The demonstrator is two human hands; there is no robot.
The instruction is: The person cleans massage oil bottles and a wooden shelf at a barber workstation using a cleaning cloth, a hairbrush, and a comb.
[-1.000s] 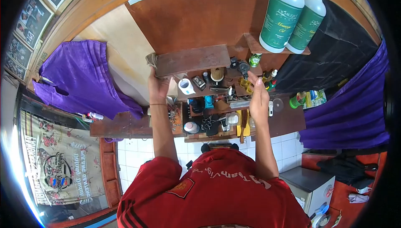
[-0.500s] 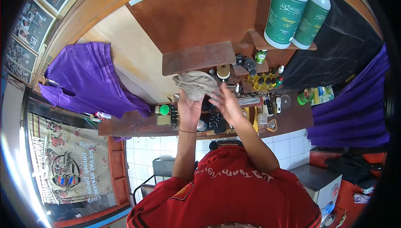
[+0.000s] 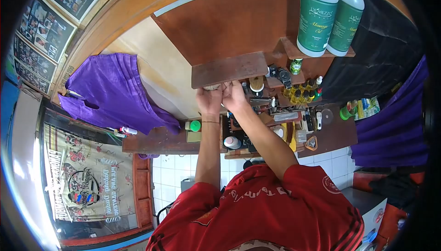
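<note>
Beneath the front edge of the small wooden shelf (image 3: 229, 70), a grey-beige cloth (image 3: 212, 87) shows only as a narrow strip; the shelf and my hands hide the remainder. My left hand (image 3: 209, 101) is closed around the cloth from the left, its fingertips partly out of sight. Close against it, my right hand (image 3: 234, 96) has its fingers curled in at the cloth's right side. A round brush (image 3: 257, 84) with a white base stands just right of my right hand.
Two large massage oil bottles (image 3: 317, 16) stand on a higher shelf at the right. Small yellow bottles (image 3: 298, 95) crowd below them. The counter (image 3: 154, 137) carries a green-lidded jar (image 3: 195, 126) and a white spray can (image 3: 232, 142). Purple cloths (image 3: 110, 92) hang at both sides.
Both hands have moved up under the shelf edge with the cloth, which was bunched in full view before. My right hand, earlier spread beside it, has closed in. The view has shifted slightly.
</note>
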